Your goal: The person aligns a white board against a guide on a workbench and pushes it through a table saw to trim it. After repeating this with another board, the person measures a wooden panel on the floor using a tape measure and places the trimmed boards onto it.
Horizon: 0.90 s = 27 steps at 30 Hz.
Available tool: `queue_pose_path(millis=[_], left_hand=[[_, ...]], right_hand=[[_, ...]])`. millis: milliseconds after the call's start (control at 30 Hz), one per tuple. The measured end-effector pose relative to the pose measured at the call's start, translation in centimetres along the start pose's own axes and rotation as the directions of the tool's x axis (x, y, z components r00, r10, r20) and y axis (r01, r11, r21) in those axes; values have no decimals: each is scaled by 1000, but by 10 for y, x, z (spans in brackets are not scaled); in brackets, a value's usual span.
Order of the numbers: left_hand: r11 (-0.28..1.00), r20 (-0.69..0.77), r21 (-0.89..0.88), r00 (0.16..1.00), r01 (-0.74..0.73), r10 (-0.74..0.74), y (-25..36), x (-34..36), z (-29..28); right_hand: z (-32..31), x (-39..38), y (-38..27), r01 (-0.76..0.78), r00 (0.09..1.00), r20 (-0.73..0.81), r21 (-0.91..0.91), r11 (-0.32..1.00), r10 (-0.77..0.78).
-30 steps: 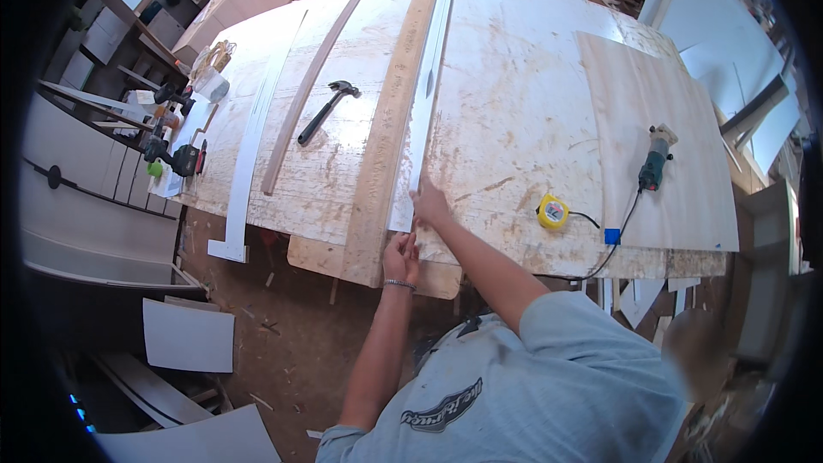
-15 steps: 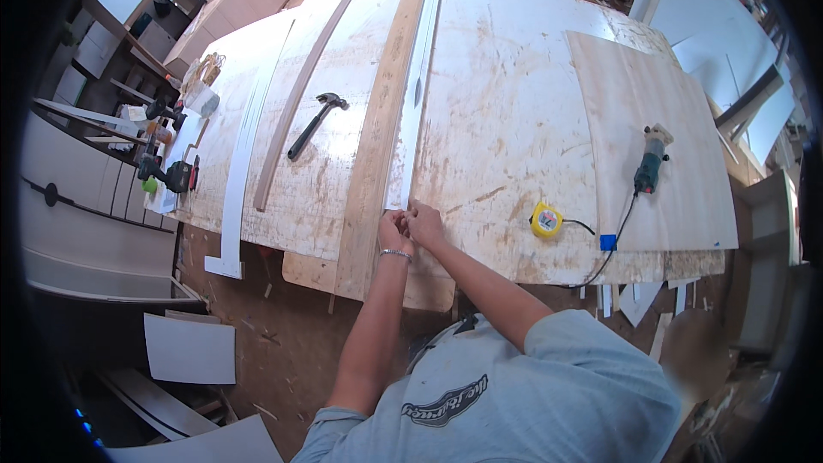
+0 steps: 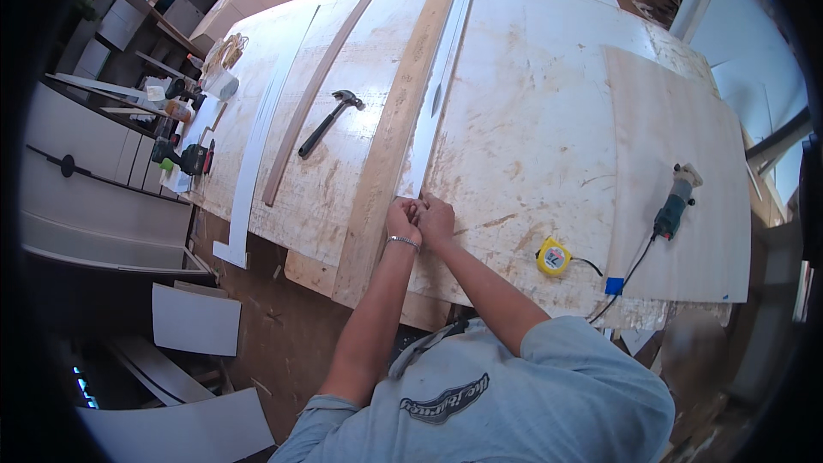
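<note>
A long narrow white strip (image 3: 439, 94) lies lengthwise on the worktable, close beside a wooden board (image 3: 403, 103). My left hand (image 3: 403, 219), with a bracelet at the wrist, is closed at the strip's near end. Against it, my right hand (image 3: 435, 219) is closed too, its fingers meeting those of the left. Whatever they pinch is hidden by the fingers. Left of the board rests a black claw hammer (image 3: 324, 124), and a thin brown strip (image 3: 321, 94) lies beyond it. A yellow tape measure (image 3: 553, 257) sits to the right of my hands.
On the right, a corded trimmer (image 3: 675, 204) lies on a thin wood panel (image 3: 669, 137) with blue tape (image 3: 614, 285) at its corner. At the left edge are a cordless drill (image 3: 190, 158) and white strips (image 3: 261, 137). Offcuts (image 3: 195, 319) lie below the worktable (image 3: 514, 120).
The whole view has shifted, so most things on the table appear farther right. My hands remain together at the white strip's near end, with the fingers slightly rearranged.
</note>
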<state>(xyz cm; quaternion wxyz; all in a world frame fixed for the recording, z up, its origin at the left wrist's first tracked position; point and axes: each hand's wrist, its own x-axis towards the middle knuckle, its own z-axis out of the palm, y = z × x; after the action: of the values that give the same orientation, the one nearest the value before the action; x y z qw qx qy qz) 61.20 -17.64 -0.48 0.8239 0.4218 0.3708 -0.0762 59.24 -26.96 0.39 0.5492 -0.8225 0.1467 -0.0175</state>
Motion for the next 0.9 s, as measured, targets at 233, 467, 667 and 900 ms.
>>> queue_pose_path(millis=[233,467,667,900], left_hand=[[1000,225,5,974,13,-14,22,-15,34],[826,425,465,738,319,-524,119,-66,-34],[638,686,583,726,-503,-54,330,82,40],[-124,982,190,188,-974,28,329,243,278]], right_hand=[[7,30,-13,-118,990,-67,127,985,127],[23,49,-4,-236,963,-87,184,954,255],[47,38,-36,-328,878,-119,557,763,464],[100,32,-37,-138,640,-192,924,357,744]])
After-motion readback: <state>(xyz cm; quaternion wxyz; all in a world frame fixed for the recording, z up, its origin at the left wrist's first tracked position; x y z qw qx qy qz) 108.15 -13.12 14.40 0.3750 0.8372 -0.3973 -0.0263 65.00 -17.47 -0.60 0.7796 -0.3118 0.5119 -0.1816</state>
